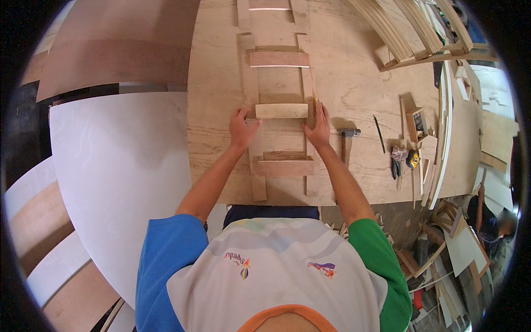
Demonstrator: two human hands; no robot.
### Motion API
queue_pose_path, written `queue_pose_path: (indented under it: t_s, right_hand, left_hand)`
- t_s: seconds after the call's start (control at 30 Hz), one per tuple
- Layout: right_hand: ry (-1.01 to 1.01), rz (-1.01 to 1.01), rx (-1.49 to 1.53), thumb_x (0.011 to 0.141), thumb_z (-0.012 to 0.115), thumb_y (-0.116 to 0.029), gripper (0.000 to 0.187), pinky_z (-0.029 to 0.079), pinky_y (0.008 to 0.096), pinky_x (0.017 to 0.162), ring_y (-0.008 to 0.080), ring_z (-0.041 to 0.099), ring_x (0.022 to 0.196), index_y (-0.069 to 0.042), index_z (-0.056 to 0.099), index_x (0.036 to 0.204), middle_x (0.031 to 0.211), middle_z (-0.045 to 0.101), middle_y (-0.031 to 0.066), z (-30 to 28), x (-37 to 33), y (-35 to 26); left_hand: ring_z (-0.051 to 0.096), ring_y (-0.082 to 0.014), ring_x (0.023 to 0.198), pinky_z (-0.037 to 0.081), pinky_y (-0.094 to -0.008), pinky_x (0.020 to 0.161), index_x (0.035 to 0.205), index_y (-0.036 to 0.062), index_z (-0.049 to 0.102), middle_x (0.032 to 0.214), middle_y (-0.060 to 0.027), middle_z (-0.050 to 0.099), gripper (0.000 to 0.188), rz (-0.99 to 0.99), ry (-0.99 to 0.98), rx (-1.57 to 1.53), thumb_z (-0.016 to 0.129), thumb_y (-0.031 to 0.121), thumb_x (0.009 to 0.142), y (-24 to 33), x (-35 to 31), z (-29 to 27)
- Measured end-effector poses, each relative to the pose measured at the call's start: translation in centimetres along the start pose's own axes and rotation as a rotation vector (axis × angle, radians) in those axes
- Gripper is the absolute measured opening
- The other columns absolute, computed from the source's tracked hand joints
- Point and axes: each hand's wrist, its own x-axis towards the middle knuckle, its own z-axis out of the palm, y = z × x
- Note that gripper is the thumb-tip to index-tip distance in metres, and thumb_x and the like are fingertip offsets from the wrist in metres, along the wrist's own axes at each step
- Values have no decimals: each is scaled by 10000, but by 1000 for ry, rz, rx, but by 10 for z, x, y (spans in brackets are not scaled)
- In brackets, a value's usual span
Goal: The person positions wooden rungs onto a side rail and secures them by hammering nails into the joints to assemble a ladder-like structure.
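Observation:
A ladder-like wooden frame lies on the plywood worktable in front of me, with a left rail (258, 186) and a right rail (311, 186). Between the rails sits a pale wooden crosspiece (281, 111). My left hand (244, 130) is closed round the left rail beside one end of this piece, thumb on the inner side. At its other end my right hand (318, 129) grips the right rail, fingers lying along the outer edge. A reddish crosspiece (280, 59) spans the rails farther off, and a nearer crosspiece (285, 168) lies closer to me.
Right of the frame lies a hammer (347, 145). Beyond it are a pencil (379, 134), pliers (395, 168), a yellow tape measure (412, 159) and a small wooden box (416, 123). A slatted wooden assembly (426, 54) stands far right. White board (121, 149) lies left; another person is at right.

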Motion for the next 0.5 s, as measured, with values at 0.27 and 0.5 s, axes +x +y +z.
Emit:
queue_pose_path:
  t_s: [0.27,0.5]
  right_hand:
    - [-1,27,4,706,751,-175,867,316,472,1116,422,360,1333,-54,338,1458,1427,418,235,0,1,0]
    - [-46,52,-32,697,758,-157,912,306,437,1129,388,333,1361,-11,297,1471,1465,391,196,0,0,3]
  left_hand:
    - [548,-343,1099,464,-407,930,1265,156,604,1160,-178,570,674,10,-40,28,840,204,635,-2,3,0]
    - [539,-343,1117,456,-414,946,1237,165,630,1185,-184,567,649,11,-28,30,852,257,634,-1,1,3]
